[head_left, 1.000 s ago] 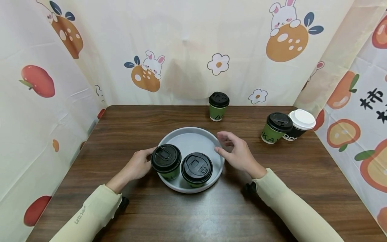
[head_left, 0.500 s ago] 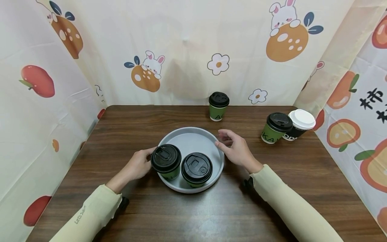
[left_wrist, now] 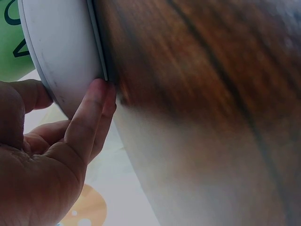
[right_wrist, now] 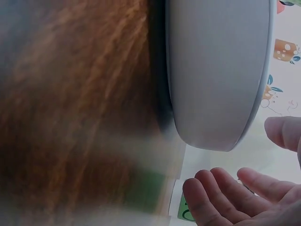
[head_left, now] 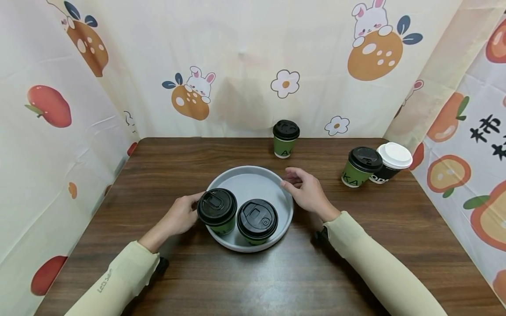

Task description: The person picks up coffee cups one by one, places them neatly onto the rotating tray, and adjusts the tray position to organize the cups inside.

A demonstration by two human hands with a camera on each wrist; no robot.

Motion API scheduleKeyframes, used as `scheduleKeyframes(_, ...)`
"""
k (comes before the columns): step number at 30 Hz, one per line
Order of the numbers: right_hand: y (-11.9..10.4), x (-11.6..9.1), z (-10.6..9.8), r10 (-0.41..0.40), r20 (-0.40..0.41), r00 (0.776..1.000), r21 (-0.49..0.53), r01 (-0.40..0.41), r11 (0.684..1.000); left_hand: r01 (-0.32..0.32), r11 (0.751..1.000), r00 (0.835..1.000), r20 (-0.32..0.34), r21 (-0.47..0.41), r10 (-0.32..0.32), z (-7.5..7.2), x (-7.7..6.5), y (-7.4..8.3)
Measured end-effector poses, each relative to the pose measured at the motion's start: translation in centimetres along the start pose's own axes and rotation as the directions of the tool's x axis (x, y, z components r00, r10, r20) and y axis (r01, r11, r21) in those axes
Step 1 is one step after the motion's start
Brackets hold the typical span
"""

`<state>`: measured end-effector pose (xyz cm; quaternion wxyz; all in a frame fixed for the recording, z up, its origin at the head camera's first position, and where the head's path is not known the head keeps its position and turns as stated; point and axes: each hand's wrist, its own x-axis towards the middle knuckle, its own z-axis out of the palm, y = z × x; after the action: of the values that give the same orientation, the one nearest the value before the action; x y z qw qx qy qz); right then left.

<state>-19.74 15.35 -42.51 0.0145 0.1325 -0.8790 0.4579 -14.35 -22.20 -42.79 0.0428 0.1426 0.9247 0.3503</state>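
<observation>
A round grey tray (head_left: 261,180) lies on the wooden table, bearing two green paper coffee cups with black lids. The left cup (head_left: 217,210) stands by the tray's left rim, and the other cup (head_left: 258,221) is near the front. My left hand (head_left: 179,214) holds the tray's left edge. In the left wrist view its thumb is at the upper rim and its fingertips (left_wrist: 98,87) are at the tray's bottom edge. On the opposite side, my right hand (head_left: 310,193) is relaxed with its thumb close by the rim. The right wrist view shows its fingers (right_wrist: 221,193) apart from the tray wall (right_wrist: 216,75).
A green cup with a black lid (head_left: 285,139) stands at the table's back edge. Toward the right are another green cup (head_left: 360,166) and a black cup with a white lid (head_left: 391,162), close together. Printed curtains (head_left: 245,57) enclose the table's back and sides.
My right hand has shifted slightly away and back along the tray's right rim, and its forearm has swung a little to the left. The left hand, tray and cups look unmoved.
</observation>
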Motion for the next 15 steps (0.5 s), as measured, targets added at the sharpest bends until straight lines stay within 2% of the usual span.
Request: scheduleKeyframes(15,-0.24,0.58,0.47,0.06,0.018,0.998,-0.053,-0.059,0.997,-0.004,1.0,1.0,0.006,-0.002,0.004,-0.07,-0.02,0.14)
